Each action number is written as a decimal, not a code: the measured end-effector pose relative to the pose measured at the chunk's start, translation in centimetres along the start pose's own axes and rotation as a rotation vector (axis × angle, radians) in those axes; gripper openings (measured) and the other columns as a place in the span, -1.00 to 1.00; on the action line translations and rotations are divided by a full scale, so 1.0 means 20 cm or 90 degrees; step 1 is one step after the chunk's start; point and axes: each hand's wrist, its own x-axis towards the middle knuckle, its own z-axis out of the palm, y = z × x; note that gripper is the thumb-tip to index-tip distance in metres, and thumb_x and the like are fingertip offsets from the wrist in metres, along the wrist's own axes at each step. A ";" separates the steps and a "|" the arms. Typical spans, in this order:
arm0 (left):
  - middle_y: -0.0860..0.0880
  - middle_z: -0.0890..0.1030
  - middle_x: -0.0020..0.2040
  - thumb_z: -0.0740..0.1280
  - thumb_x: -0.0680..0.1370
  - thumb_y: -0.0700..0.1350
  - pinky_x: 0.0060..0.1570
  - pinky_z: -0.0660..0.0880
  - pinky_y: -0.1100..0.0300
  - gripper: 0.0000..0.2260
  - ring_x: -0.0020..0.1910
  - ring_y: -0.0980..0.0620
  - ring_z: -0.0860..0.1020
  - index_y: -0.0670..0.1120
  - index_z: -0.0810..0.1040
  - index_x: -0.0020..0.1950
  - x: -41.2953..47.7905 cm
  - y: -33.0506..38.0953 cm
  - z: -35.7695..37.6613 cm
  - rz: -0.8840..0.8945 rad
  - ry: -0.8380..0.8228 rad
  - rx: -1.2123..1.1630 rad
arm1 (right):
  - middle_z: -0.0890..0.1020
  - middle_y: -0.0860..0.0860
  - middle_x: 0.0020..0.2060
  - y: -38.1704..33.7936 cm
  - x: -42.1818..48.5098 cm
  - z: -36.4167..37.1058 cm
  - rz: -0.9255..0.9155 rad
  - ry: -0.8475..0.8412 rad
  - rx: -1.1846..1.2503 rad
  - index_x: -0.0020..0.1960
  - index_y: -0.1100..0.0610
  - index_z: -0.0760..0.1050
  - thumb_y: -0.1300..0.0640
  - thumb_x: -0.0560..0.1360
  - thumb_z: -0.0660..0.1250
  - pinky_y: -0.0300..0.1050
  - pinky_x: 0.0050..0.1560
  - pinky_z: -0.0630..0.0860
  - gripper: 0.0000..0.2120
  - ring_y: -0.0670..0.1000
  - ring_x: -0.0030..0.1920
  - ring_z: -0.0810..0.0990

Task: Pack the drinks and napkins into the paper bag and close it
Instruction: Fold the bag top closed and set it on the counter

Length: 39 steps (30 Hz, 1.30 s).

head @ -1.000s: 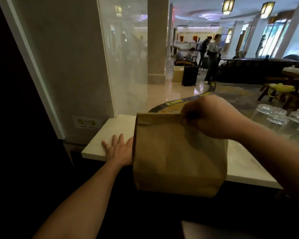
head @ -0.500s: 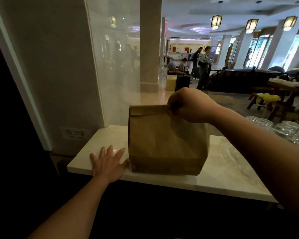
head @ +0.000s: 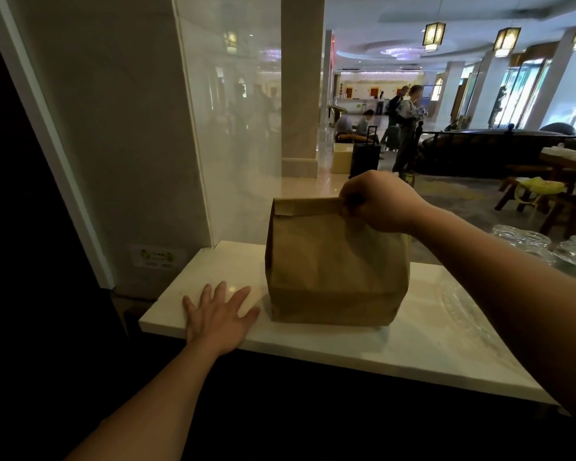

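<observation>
A brown paper bag [head: 336, 264] with its top folded over stood upright on the pale stone bench [head: 423, 341]. The right hand [head: 378, 202] pinched the folded top at its right end. The left hand [head: 218, 314] lay flat with fingers spread on the bench, just beside the bag's lower left corner. Clear upturned glasses [head: 546, 244] stood at the right.

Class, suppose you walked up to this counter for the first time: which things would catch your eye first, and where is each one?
First, the brown paper bag, standing upright mid-counter with its top folded over. The right hand pinches that fold at the bag's upper right corner, while the left hand lies flat, fingers spread, on the white counter just left of the bag. Upturned clear glasses cluster at the far right edge.
</observation>
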 end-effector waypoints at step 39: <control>0.00 -0.03 0.63 0.04 0.51 0.45 0.42 -0.22 -0.39 -0.35 0.58 -0.13 -0.13 0.30 -0.02 0.56 -0.06 0.02 -0.19 -0.002 -0.104 -0.109 | 0.52 0.06 0.24 -0.07 -0.10 0.15 -0.115 0.116 -0.132 0.42 0.01 0.29 -0.02 0.47 0.35 0.04 0.10 0.50 -0.44 0.13 0.24 0.46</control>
